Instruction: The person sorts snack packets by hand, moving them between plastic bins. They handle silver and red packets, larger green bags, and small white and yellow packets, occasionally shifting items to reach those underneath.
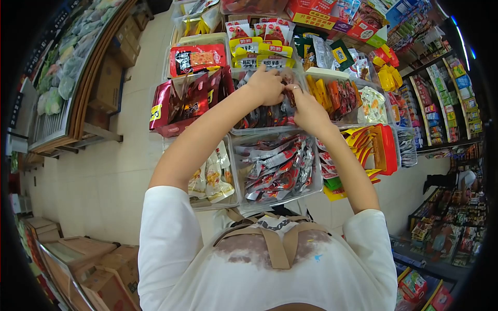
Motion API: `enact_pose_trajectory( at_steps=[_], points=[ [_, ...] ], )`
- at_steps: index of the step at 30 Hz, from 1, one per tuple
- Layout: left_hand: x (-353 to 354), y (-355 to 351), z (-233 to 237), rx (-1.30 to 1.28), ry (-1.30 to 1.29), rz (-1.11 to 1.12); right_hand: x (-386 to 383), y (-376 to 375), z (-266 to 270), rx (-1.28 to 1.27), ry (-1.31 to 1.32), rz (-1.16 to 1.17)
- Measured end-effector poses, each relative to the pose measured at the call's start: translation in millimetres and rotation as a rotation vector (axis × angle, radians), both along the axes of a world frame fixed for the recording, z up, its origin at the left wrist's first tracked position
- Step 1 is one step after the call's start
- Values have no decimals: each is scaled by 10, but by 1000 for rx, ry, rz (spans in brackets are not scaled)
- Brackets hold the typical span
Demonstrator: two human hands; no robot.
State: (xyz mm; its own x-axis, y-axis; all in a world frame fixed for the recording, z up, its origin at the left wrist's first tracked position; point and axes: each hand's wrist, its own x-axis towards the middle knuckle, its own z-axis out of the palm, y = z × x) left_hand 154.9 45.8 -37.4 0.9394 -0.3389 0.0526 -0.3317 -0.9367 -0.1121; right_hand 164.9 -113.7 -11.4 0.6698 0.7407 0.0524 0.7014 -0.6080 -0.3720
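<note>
My left hand (266, 86) is bent over a clear plastic bin (259, 130) of dark, shiny snack packets (258, 116). Its curled fingers close on a small reddish-brown snack packet (287, 79) at the bin's right side. From the right, my right hand (308, 108) meets it there, thumb and fingers pinched on the same packet. The fingertips of both hands are partly hidden among the packets. Just in front is another bin of silver-and-red packets (275, 165). Dark red packets (191, 98) stand to the left, and yellow and orange packets (332, 96) to the right.
White pouches (211, 176) fill the near left bin; red-and-yellow packs (365, 147) hang over the near right. Beyond are yellow chip packs (262, 47) and a red box (311, 13). A vegetable rack (67, 78) stands left, cardboard boxes (111, 274) lower left, shelves (446, 103) right.
</note>
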Motion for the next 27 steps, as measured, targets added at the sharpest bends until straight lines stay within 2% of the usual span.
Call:
enact_pose_trajectory(
  at_steps=[4,7,14,17,19,21,26,27],
  points=[
    [24,-24,-92,-7,-66,-14,181,171,-83,-62,-72,-39],
    [2,-12,-60,-22,3,17,124,201,-79,-117,-55,-32],
    [-101,-68,-70,7,-99,1,105,84,-136,-70,-45,31],
    [-136,-37,-113,-77,-144,0,159,87,-219,-140,-92,29],
    [-188,-44,-110,-67,-119,-9,37,17,-229,-69,-264,86],
    [-227,-33,-115,-92,-202,-36,20,-54,-243,-66,-256,91],
    [-225,-36,-116,-134,-203,-41,144,112,-9,-66,-199,64],
    [-234,-36,-109,-155,-229,-46,127,190,24,-145,-169,17]
  ],
)
